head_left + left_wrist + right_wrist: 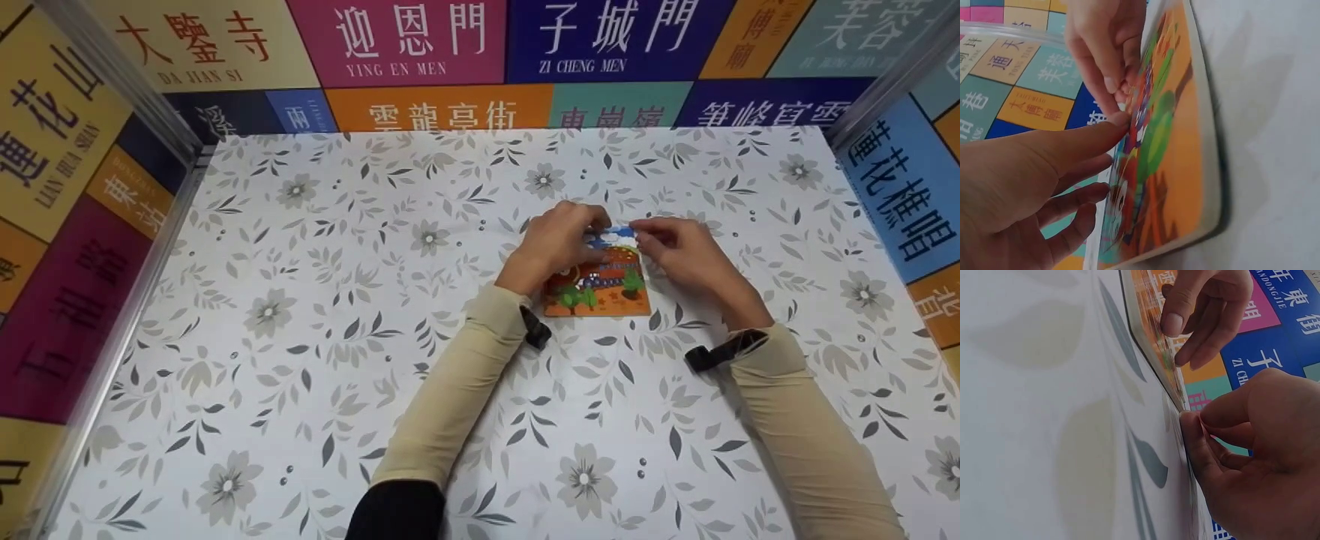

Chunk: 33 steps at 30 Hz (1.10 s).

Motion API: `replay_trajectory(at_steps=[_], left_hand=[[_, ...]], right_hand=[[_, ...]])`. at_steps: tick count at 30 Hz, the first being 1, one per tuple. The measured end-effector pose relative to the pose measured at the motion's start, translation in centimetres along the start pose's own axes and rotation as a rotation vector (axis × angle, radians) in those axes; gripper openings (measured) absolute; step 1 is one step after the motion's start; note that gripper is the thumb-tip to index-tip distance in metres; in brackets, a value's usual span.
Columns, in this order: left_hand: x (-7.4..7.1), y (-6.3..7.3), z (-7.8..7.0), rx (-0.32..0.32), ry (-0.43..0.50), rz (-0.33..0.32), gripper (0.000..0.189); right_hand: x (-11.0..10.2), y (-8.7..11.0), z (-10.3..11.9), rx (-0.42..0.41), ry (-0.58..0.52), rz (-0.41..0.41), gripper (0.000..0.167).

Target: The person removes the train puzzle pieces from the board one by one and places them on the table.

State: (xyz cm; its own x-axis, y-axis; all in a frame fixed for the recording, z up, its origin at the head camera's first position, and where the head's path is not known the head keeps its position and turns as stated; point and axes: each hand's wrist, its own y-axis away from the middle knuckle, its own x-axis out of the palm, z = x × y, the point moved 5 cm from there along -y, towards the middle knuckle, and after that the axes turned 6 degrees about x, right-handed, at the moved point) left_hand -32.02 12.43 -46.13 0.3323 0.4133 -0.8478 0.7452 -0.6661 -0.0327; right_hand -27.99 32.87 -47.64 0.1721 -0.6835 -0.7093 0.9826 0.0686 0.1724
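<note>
A small square board point(604, 304) with a cartoon picture lies on the floral surface, showing blue sky, a white cloud, green bushes and orange ground. My left hand point(555, 240) is over its upper left part. In the left wrist view, the left thumb point(1100, 134) touches the picture face, and the other fingers are loosely bent at the side. At the upper right corner, my right hand point(686, 251) pinches the edge between thumb and index finger; the right wrist view shows those fingertips point(1188, 419) close together at the corner. The hands cover part of the upper picture.
A white cloth point(300, 375) with grey flowers and leaves covers the table. Colourful panels point(405, 45) with large characters stand along the back and both sides. Black straps point(709, 356) sit at the wrists, below tan sleeves point(457, 397).
</note>
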Motion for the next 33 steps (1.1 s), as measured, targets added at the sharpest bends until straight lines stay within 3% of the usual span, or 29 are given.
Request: replay_trajectory(at_steps=[7, 24, 33], left_hand=[[0.4, -0.1, -0.7, 0.004, -0.05, 0.022, 0.04], [1.0, -0.4, 0.0, 0.028, 0.081, 0.025, 0.057], [1.2, -0.2, 0.0, 0.033, 0.109, 0.029, 0.048]], right_hand=[[0.1, 0.0, -0.1, -0.006, -0.002, -0.001, 0.041], [0.0, -0.1, -0.3, 0.013, -0.018, 0.022, 0.042], [0.3, 0.0, -0.1, -0.006, -0.041, 0.006, 0.041]])
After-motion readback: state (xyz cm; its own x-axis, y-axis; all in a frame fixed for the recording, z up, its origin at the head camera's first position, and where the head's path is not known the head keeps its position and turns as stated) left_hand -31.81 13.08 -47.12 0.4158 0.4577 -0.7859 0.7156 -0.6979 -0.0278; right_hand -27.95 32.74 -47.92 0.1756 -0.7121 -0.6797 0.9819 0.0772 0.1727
